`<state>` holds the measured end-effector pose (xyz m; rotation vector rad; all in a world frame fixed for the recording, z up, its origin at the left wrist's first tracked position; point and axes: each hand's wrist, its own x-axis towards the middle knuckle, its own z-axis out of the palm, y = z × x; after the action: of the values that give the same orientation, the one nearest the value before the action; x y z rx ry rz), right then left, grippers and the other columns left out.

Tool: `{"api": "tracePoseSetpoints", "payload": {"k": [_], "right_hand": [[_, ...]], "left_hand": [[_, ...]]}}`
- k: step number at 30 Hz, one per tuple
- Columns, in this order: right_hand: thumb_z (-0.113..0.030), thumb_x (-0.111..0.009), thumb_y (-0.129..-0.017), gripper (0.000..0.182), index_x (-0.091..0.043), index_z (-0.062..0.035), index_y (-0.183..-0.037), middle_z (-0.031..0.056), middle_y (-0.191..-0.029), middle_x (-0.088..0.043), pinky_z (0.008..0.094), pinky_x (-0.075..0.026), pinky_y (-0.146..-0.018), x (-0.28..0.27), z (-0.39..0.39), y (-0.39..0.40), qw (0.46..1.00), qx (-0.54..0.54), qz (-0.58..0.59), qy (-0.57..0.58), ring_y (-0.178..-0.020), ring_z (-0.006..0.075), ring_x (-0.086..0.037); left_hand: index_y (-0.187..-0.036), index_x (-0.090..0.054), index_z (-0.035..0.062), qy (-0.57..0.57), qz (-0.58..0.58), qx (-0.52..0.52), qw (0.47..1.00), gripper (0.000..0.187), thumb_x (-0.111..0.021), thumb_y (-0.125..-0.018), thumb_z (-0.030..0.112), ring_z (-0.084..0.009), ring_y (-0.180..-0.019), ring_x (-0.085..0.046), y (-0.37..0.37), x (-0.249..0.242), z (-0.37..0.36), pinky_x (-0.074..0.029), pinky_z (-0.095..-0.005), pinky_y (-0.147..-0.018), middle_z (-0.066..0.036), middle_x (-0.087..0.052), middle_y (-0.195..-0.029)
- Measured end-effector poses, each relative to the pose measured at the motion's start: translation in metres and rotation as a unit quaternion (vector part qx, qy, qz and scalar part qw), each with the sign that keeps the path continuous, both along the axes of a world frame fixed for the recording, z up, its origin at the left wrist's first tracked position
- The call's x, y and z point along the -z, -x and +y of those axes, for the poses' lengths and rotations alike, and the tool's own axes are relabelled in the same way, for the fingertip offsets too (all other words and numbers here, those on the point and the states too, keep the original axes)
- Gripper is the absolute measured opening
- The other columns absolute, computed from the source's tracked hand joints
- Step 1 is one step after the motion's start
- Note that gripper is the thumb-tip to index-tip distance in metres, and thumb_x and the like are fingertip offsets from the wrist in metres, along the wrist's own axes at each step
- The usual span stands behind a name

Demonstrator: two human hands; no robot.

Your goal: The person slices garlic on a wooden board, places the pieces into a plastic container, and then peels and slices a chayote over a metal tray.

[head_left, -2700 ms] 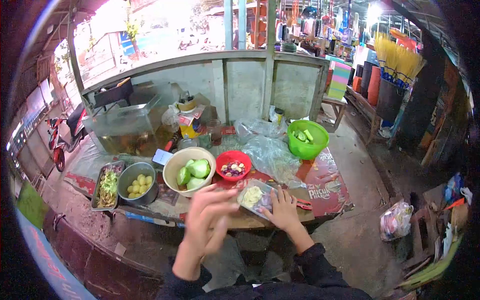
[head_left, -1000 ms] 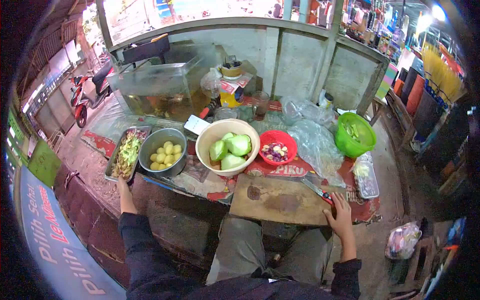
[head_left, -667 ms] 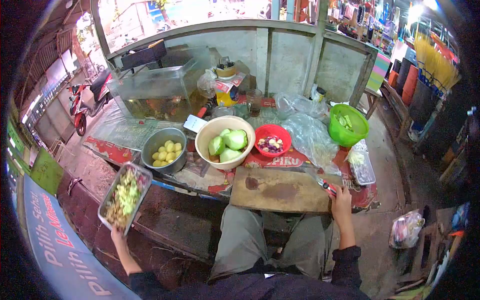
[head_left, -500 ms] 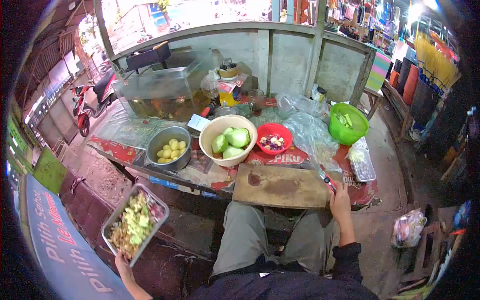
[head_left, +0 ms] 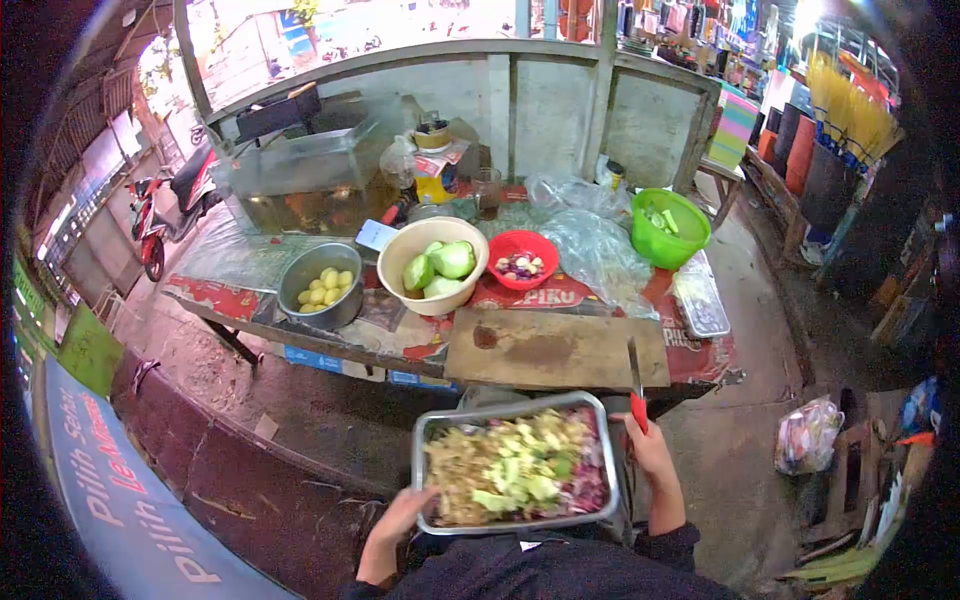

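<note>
A metal tray [head_left: 612, 470] of chopped vegetables, pale green, brownish and purple pieces, is over my lap. My left hand [head_left: 398, 522], slightly blurred, grips its lower left edge. My right hand [head_left: 650, 450] is closed around the red handle of a knife [head_left: 637, 385], beside the tray's right rim, with the blade pointing up and away over the board. Just beyond the tray, a wooden cutting board [head_left: 560, 347] with dark stains lies at the table's front edge.
On the table [head_left: 410, 368] stand a metal pot [head_left: 291, 290] of peeled potatoes, a cream basin [head_left: 393, 288] of green chayote, a red bowl [head_left: 523, 281] of shallots and garlic, and a green basin [head_left: 668, 245]. Behind are plastic bags [head_left: 600, 245] and a glass tank [head_left: 290, 190].
The tray has moved from the far left to in front of my body, held by my left hand. My right hand has drawn back slightly with the knife, whose blade has lifted off the plastic.
</note>
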<state>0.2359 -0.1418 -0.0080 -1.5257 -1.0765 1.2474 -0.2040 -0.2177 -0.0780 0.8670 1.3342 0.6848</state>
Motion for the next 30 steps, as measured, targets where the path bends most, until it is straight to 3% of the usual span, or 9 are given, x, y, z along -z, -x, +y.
{"api": "tracePoseSetpoints", "payload": {"k": [6,8,11,13,16,18,20,24,30], "right_hand": [[-0.039,-0.054,-0.102,0.035,-0.066,-0.0064,-0.108,-0.0062,-0.059,-0.045,0.0246,-0.027,-0.038,0.03,-0.057,-0.027,0.989,0.097,0.044,0.098,-0.041,0.0055,-0.036],[-0.038,-0.055,-0.101,0.033,-0.066,-0.007,-0.106,-0.0073,-0.056,-0.042,0.0248,-0.026,-0.037,0.041,-0.06,-0.03,0.994,0.09,0.012,0.063,-0.04,0.0051,-0.035],[-0.038,-0.058,-0.1,0.034,-0.07,-0.0067,-0.106,-0.0041,-0.067,-0.054,0.0255,-0.039,-0.051,0.021,-0.057,-0.029,0.993,0.102,-0.002,0.057,-0.056,0.0065,-0.05],[-0.036,-0.059,-0.099,0.034,-0.07,-0.0052,-0.106,-0.0027,-0.072,-0.058,0.0267,-0.043,-0.059,0.025,-0.046,-0.029,0.992,0.115,-0.045,0.007,-0.064,0.0082,-0.054],[-0.033,-0.06,-0.099,0.031,-0.07,-0.0035,-0.105,-0.0008,-0.078,-0.062,0.0271,-0.047,-0.067,0.013,-0.035,-0.023,0.981,0.133,-0.112,-0.081,-0.072,0.0092,-0.057],[-0.031,-0.062,-0.098,0.03,-0.07,-0.0034,-0.105,-0.0005,-0.078,-0.062,0.0263,-0.046,-0.067,-0.001,-0.034,-0.015,0.974,0.139,-0.136,-0.117,-0.071,0.0085,-0.055],[-0.026,-0.063,-0.097,0.027,-0.069,-0.0017,-0.106,0.002,-0.09,-0.066,0.0281,-0.046,-0.083,-0.014,-0.037,-0.012,0.979,0.119,-0.164,-0.018,-0.089,0.0103,-0.057],[-0.027,-0.062,-0.098,0.026,-0.069,-0.0036,-0.105,0.0028,-0.081,-0.064,0.0288,-0.046,-0.072,0.011,-0.046,-0.017,0.978,0.107,-0.161,-0.073,-0.075,0.0103,-0.054],[-0.025,-0.063,-0.097,0.025,-0.069,-0.0029,-0.106,0.0026,-0.084,-0.067,0.028,-0.047,-0.075,0.015,-0.044,-0.019,0.981,0.136,-0.129,-0.057,-0.079,0.0109,-0.058]], "left_hand": [[-0.116,-0.061,-0.003,-0.199,0.035,0.193,0.96,0.052,-0.04,-0.106,0.044,-0.0187,-0.081,-0.061,-0.031,-0.019,0.043,-0.051,-0.036,-0.079,-0.006,-0.069,-0.102],[-0.118,-0.063,-0.0015,-0.002,0.226,0.225,0.948,0.063,-0.027,-0.106,0.049,-0.024,-0.084,-0.066,-0.015,-0.091,0.079,-0.051,-0.0387,-0.086,-0.013,-0.072,-0.097],[-0.109,-0.061,-0.0021,-0.259,0.234,0.023,0.937,0.049,-0.034,-0.107,0.039,-0.0178,-0.07,-0.063,0.009,-0.099,0.143,-0.051,-0.0327,-0.066,-0.011,-0.066,-0.08],[-0.119,-0.051,0.0015,-0.237,0.179,-0.042,0.954,0.047,-0.04,-0.105,0.045,-0.0189,-0.072,-0.066,0.027,-0.1,0.202,-0.052,-0.0317,-0.063,-0.011,-0.065,-0.093],[-0.146,-0.03,0.0065,-0.121,0.005,-0.071,0.99,0.072,-0.043,-0.099,0.059,-0.0296,-0.086,-0.071,0.028,-0.115,0.274,-0.059,-0.035,-0.073,-0.022,-0.056,-0.126],[-0.147,-0.027,0.0063,-0.111,-0.044,-0.08,0.99,0.072,-0.042,-0.1,0.058,-0.0311,-0.089,-0.07,0.024,-0.116,0.306,-0.06,-0.0364,-0.077,-0.023,-0.056,-0.128],[-0.144,-0.031,0.0021,-0.122,-0.134,-0.107,0.978,0.062,-0.044,-0.102,0.046,-0.0323,-0.096,-0.069,0.015,-0.115,0.319,-0.062,-0.0365,-0.083,-0.025,-0.056,-0.124],[-0.131,-0.045,-0.0019,-0.119,-0.167,-0.154,0.966,0.04,-0.054,-0.1,0.022,-0.0283,-0.098,-0.068,0.029,-0.084,0.35,-0.063,-0.0327,-0.08,-0.018,-0.059,-0.118],[-0.142,-0.038,0.0064,-0.262,-0.067,-0.167,0.948,0.043,-0.05,-0.101,0.017,-0.0247,-0.096,-0.068,-0.004,-0.113,0.323,-0.063,-0.031,-0.073,-0.016,-0.059,-0.119]]}}
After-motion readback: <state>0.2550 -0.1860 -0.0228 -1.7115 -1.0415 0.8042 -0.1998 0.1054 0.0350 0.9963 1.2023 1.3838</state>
